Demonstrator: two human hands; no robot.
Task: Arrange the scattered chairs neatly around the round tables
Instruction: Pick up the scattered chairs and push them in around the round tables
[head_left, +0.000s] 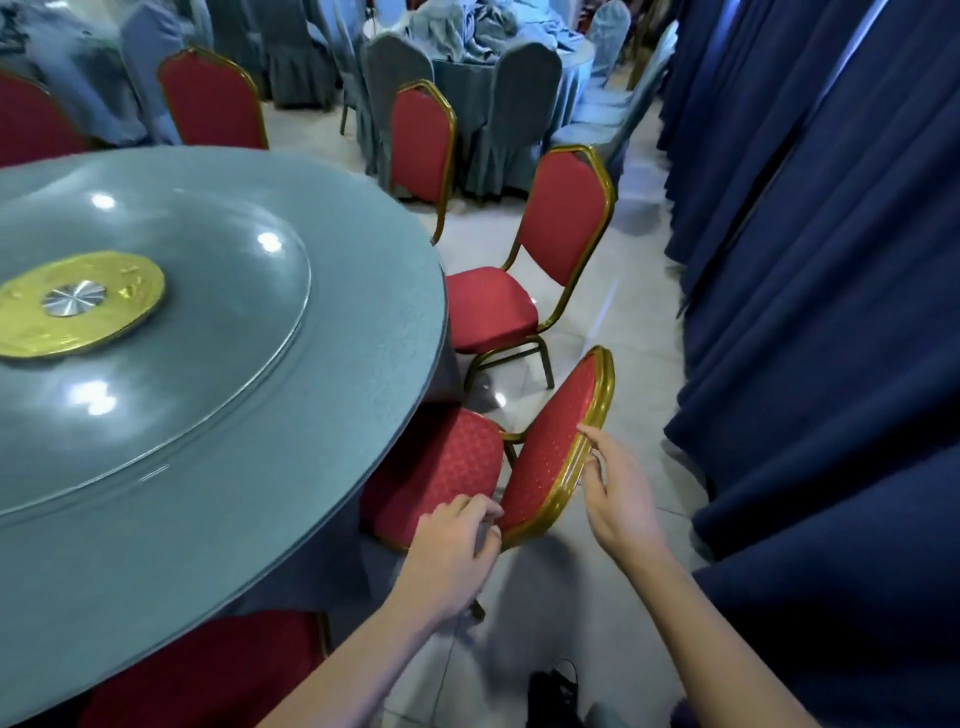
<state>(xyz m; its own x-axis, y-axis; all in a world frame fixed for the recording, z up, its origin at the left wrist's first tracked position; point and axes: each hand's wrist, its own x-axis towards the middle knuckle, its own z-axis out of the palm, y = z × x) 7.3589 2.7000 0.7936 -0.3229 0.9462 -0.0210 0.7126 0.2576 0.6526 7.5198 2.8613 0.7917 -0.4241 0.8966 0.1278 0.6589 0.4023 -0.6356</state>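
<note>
The left hand (454, 540) curls its fingers over the near lower corner of the gold-framed red padded chair's backrest (550, 452), while the right hand (615, 499) lies open, fingertips touching the frame's outer edge. The backrest's long axis runs away from the hands, and its seat (436, 467) sits partly tucked under the grey round worktop's (363, 291) near-right edge. Tiled floor (613, 587) stays open behind; dark blue curtains (831, 312) crowd the right.

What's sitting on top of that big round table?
On the round table lies a glass turntable with a gold disc at its centre. The table's far left runs out of frame, unseen.
</note>
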